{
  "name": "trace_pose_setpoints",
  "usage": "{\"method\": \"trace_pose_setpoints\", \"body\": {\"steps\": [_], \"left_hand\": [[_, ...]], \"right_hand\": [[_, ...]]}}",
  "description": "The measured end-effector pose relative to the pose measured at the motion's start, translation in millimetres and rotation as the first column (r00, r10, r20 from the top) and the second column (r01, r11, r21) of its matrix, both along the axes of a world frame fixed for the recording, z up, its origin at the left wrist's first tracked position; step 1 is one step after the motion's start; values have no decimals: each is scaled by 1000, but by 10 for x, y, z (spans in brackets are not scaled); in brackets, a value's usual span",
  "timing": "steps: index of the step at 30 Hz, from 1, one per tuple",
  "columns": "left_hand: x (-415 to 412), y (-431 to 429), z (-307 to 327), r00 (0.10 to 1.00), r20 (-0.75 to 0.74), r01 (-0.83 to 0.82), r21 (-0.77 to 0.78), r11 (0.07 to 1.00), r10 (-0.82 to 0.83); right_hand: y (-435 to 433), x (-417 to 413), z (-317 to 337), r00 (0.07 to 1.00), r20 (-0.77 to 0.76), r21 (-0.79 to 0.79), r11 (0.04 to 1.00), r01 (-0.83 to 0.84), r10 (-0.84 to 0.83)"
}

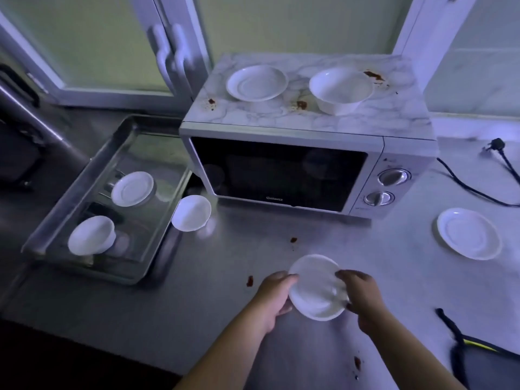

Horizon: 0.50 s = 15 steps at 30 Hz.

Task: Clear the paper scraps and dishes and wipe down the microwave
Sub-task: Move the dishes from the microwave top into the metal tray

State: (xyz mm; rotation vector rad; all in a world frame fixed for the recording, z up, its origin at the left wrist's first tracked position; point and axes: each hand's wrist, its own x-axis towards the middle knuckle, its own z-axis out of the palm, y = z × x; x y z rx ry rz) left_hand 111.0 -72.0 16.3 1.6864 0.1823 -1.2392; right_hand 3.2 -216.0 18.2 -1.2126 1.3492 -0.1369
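A small white bowl [316, 288] is held just above the steel counter [197, 319] in front of the microwave [281, 175]. My left hand [274, 295] grips its left rim and my right hand [363, 298] grips its right rim. On the microwave's marbled, stained top stand a white plate [256, 83] and a white bowl [340, 90]. Another plate [468, 233] lies on the counter at right. A bowl [192, 213] sits by the microwave's left corner. A saucer [132, 189] and an overturned bowl [91, 235] lie in the sink [84, 175].
Brown stains [250, 280] dot the counter in several spots. A black power cord and plug [496, 144] trail at the right behind the microwave. Another dark cable [455, 342] lies at the lower right. Window frames stand behind.
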Motion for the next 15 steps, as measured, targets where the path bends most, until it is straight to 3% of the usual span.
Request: {"method": "trace_pose_setpoints", "body": {"steps": [9,15], "left_hand": [[334,1551,575,999,-9,-42,-248,968,41],[743,2771,696,988,110,-76,-260,963,108]], "right_hand": [[1375,227,558,990,137,-26,999,-27,31],[2490,776,651,980,162,-31,993,-111,114]]}}
